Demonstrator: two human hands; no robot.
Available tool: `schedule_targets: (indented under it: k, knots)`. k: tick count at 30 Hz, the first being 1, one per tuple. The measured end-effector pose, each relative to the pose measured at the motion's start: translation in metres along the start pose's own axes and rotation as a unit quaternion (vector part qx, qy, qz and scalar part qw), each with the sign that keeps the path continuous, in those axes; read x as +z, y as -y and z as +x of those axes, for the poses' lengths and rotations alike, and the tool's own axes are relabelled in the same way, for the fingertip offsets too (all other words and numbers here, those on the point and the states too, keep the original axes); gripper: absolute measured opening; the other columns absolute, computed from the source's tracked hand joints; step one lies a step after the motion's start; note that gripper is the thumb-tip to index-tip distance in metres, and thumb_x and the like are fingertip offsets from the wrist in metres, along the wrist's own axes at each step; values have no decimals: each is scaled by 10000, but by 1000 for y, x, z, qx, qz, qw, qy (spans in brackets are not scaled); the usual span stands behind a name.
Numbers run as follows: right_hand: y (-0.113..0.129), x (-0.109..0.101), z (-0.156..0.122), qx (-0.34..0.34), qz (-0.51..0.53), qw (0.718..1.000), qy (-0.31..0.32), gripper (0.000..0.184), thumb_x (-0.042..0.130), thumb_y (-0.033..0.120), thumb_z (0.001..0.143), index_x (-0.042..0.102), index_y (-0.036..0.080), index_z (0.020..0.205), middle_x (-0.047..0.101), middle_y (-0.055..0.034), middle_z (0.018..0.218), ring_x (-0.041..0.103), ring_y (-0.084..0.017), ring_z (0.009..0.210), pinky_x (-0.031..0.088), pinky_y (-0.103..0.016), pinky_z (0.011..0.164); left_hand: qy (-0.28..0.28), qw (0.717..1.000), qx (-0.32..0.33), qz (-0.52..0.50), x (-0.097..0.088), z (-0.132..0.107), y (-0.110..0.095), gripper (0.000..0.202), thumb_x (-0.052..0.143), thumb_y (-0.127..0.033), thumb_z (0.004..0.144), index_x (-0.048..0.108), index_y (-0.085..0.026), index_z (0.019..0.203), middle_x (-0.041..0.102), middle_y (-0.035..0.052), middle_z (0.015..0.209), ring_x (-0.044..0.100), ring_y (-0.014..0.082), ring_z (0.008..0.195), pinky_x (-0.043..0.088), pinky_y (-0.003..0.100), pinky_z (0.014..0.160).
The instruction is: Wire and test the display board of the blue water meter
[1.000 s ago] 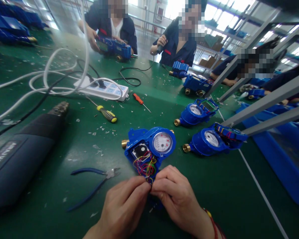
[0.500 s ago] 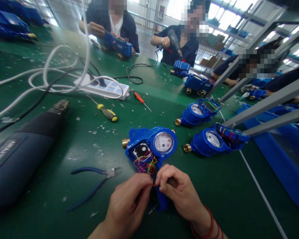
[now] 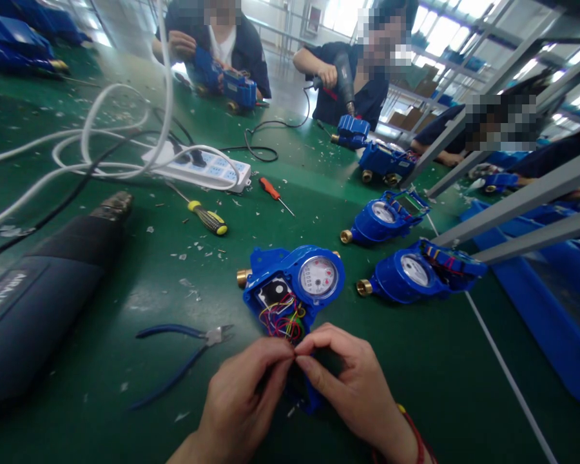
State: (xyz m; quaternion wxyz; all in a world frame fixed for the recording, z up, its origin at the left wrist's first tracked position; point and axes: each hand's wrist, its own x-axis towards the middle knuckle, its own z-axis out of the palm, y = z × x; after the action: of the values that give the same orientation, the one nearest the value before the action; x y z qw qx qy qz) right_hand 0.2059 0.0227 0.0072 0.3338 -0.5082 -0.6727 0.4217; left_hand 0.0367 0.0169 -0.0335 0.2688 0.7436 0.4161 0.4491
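A blue water meter [image 3: 292, 283] with a white dial lies open on the green table [image 3: 406, 367] in front of me. A tangle of coloured wires [image 3: 283, 320] spills from its near side. My left hand [image 3: 244, 399] and my right hand [image 3: 350, 383] meet just below the tangle, fingertips pinched together on the wire ends. Both hands are closed in a pinch. The meter's lower part is hidden behind my fingers.
Blue-handled pliers [image 3: 183, 351] lie left of my hands, a dark heat gun [image 3: 38, 293] further left. A yellow screwdriver [image 3: 207, 219], a red screwdriver [image 3: 273, 193] and a white power strip [image 3: 200, 169] lie beyond. Two more meters [image 3: 415, 270] sit right. People work across the table.
My fingertips have shifted on the wires and my right hand has uncurled slightly. The person opposite has lowered a heat gun onto a meter.
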Motion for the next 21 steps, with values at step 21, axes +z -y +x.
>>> schedule_targets:
  k: [21]
  knots:
    - [-1,0,1,79,59,995,5,91,586,137,758,667,173,778,640,10,733,589,-103,652,465,-184,604,-9,998,59,29,2,1,0,175,477,-52,842,572,-171,926,665,-7,828,626,42,754,442,77,729]
